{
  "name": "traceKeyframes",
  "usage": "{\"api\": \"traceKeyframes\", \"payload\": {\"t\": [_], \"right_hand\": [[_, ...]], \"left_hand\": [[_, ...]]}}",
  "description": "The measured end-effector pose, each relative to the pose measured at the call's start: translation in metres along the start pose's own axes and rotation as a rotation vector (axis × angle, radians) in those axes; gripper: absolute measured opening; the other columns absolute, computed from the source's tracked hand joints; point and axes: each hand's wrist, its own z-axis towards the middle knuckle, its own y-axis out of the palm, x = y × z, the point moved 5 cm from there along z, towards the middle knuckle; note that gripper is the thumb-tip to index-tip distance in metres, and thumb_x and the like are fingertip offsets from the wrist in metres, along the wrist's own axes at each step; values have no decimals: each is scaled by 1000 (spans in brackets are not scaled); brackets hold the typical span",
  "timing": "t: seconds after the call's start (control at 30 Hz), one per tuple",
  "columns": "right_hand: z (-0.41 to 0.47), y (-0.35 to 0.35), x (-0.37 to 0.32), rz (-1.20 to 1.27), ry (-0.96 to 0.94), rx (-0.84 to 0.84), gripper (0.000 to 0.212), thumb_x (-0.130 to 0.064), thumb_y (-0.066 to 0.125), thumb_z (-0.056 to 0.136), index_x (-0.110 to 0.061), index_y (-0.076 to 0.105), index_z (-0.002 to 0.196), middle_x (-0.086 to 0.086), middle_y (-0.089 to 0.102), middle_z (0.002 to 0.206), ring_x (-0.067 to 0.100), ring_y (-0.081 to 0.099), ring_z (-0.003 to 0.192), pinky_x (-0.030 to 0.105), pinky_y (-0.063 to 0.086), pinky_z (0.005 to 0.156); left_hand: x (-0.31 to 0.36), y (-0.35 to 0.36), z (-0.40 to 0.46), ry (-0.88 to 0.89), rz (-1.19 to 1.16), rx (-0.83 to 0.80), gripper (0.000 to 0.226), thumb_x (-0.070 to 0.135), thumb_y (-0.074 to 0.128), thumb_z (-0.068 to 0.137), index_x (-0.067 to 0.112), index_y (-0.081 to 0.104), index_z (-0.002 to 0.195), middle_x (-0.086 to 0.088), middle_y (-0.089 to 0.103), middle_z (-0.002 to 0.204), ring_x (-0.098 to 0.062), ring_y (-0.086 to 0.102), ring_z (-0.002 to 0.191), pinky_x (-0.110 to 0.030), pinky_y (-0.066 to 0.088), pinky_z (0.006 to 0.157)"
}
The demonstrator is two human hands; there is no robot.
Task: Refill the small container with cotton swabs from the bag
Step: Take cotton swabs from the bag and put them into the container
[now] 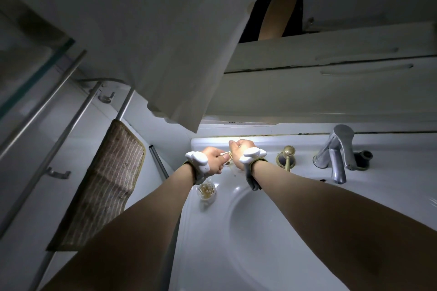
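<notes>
Over the back rim of the white sink [236, 231], the left hand [214, 159] pinched a small bundle of cotton swabs [227, 155], and the right hand [237, 152] curled around the same bundle (the clear bag [233, 169] hung just beneath, hard to make out). The small container [207, 192] stood on the sink's left ledge, swabs inside, near the left wrist.

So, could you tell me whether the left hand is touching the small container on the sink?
Apart. In the head view the left hand holds swabs above the small container, sink showing between.
</notes>
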Motion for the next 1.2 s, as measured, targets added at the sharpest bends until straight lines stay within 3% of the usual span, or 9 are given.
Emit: {"api": "traceKeyframes", "payload": {"t": [0.2,0.3,0.43,0.63,0.77,0.87,1.03,1.1,1.2], "right_hand": [[-3,-1,3,17,32,40,42,-43,41,101,-17,52,70,-1,55,69,21,54,67,27,35,57],[-3,-2,2,41,43,40,41,-44,41,101,-17,55,74,-1,57,70,23,56,71,28,38,64],[-7,-2,-3,47,41,21,45,-48,44,101,-18,49,68,-1,54,63,16,49,57,27,32,53],[-15,10,-11,100,7,-4,41,-45,41,102,-20,57,73,0,61,71,23,58,73,27,37,59],[-17,14,-13,131,1,19,38,-43,40,103,-16,66,93,8,70,92,28,65,89,30,46,78],[-17,12,-9,148,7,54,41,-44,42,102,-15,69,96,8,71,91,28,66,88,28,46,75],[-14,14,-6,134,11,-28,39,-46,42,102,-20,69,92,0,64,72,16,57,64,24,38,56],[-16,19,-10,152,-14,-85,38,-41,39,102,-27,72,90,-4,64,66,15,57,59,23,45,61],[-17,21,-11,175,2,-53,41,-41,36,101,-24,74,98,4,73,84,23,66,77,28,51,77]], "left_hand": [[-8,2,5,-155,-332,133,20,-4,39,94,3,57,89,-7,43,68,-13,37,52,-22,34,45],[-9,0,4,-263,-513,209,28,9,35,92,4,60,102,-6,48,68,-13,39,48,-22,32,43],[-7,-3,4,-320,-542,308,42,42,32,101,6,53,106,-7,46,63,-13,36,42,-23,28,38],[-3,2,6,-348,-555,316,46,44,32,100,10,63,101,-7,57,74,-16,43,55,-24,37,52],[0,8,3,-401,-801,227,36,42,37,101,12,56,111,-1,66,101,-20,61,90,-25,50,86],[3,8,2,-355,-806,240,40,44,35,102,12,58,106,-8,68,97,-25,68,89,-32,55,76],[3,4,6,-332,-898,261,43,41,33,102,8,56,116,-19,64,118,-35,65,103,-43,51,95],[0,5,6,-333,-948,262,46,42,31,101,7,58,114,-18,63,123,-34,64,100,-41,52,91],[-4,8,5,-348,-965,238,51,49,30,101,15,63,120,-9,67,117,-30,66,96,-35,53,88]]}}
